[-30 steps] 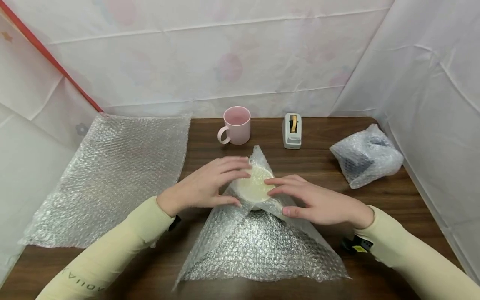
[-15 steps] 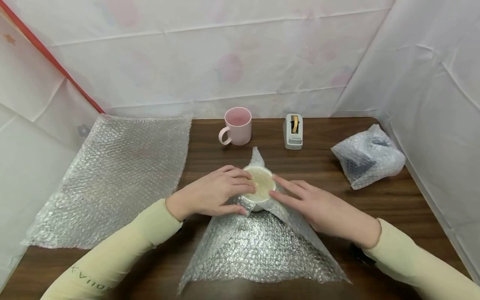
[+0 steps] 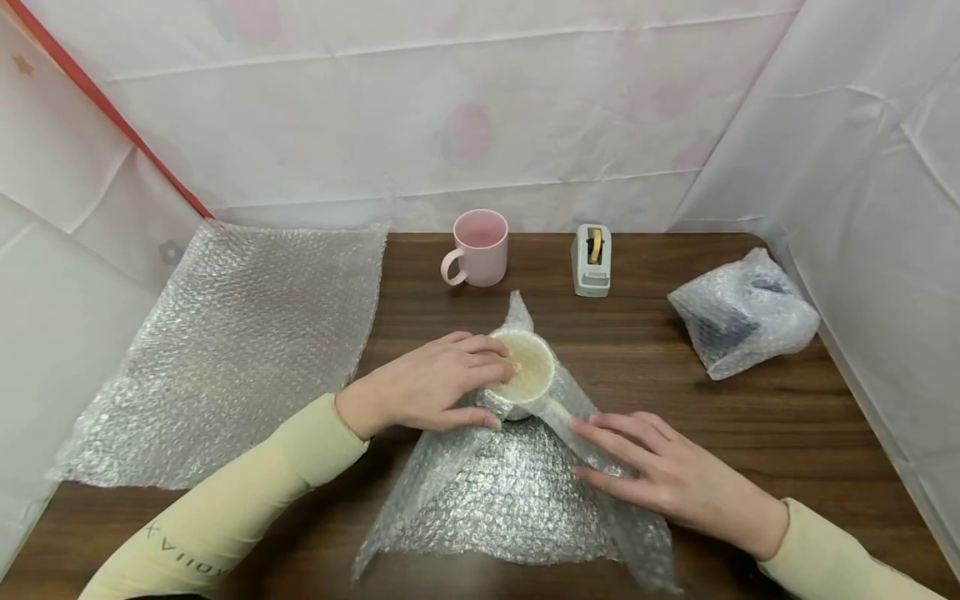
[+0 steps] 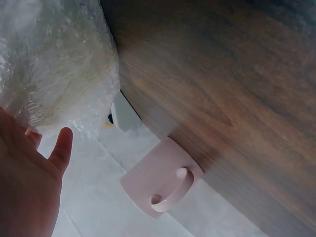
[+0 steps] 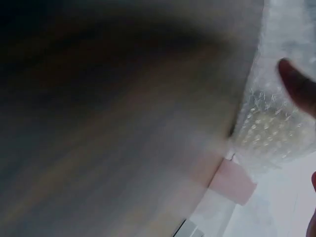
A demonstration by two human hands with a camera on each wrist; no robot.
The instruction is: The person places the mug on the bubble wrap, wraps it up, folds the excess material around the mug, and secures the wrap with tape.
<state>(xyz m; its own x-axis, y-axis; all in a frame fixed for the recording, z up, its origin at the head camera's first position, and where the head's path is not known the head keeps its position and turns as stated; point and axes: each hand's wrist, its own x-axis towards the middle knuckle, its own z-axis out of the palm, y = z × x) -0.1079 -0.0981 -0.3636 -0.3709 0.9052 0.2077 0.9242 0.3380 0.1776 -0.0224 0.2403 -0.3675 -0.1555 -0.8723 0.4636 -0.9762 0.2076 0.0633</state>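
Resting with left grip spread loosely on the pale cup, in front of the pink mug, apparently to steady it, and touching the bubble wrap with right grip also spread, to that mug's near right, likely to flatten it.

At the centre of the frame, a pale cream cup shows through clear, silvery bubble wrap with a dotted pattern; at the upper middle are a pink mug and a white tape dispenser with amber tape. Dark brown wood grain streaks the tabletop, the white backdrop bears faded pink blotches, and dark lettering marks the pale yellow left sleeve at lower left.
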